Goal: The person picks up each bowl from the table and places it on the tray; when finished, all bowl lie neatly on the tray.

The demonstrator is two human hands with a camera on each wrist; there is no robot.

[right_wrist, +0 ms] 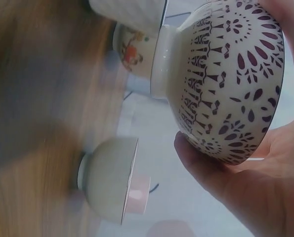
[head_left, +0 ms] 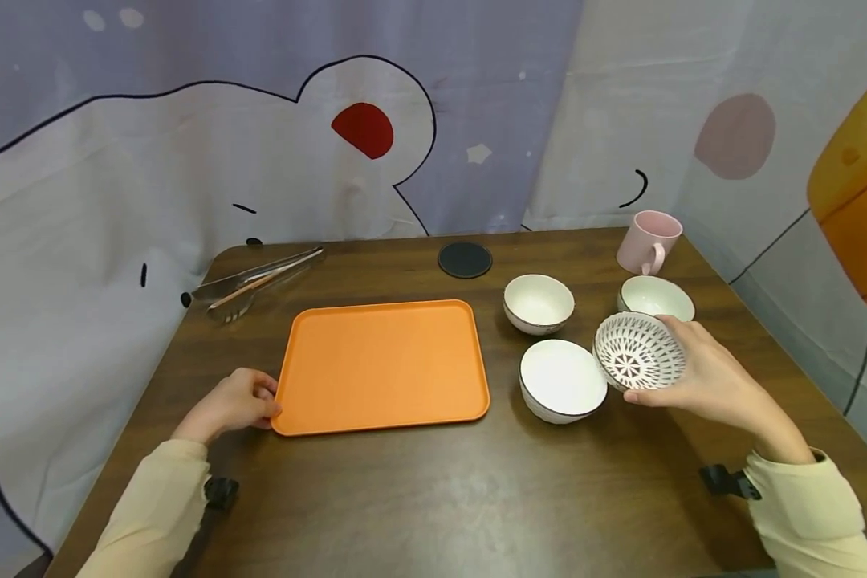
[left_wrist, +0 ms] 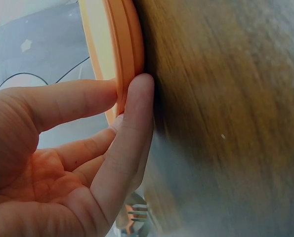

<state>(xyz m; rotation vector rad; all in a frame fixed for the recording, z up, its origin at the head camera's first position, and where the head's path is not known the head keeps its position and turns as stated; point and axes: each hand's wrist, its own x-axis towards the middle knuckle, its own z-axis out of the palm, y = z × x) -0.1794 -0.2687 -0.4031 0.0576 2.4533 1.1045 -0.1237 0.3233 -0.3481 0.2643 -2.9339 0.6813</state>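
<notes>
My left hand (head_left: 240,401) pinches the near left corner of an orange rectangular tray (head_left: 383,365) that lies on the table. In the left wrist view, the thumb and fingers (left_wrist: 137,113) meet at the tray's rim (left_wrist: 124,37). My right hand (head_left: 711,373) grips a patterned bowl (head_left: 639,351) by its side, raised off the table. Dark petal shapes cover the outside of this bowl (right_wrist: 226,81) in the right wrist view. Just left of it stands a white bowl (head_left: 562,379) with a dark rim. Another pale bowl (head_left: 656,297) stands right behind the hand, partly hidden.
A third pale bowl (head_left: 538,303) stands between the tray and the right-hand things. At the back right is a pink mug (head_left: 649,242). A black round coaster (head_left: 465,260) lies at the back edge. Tongs and a fork (head_left: 240,309) lie at the back left.
</notes>
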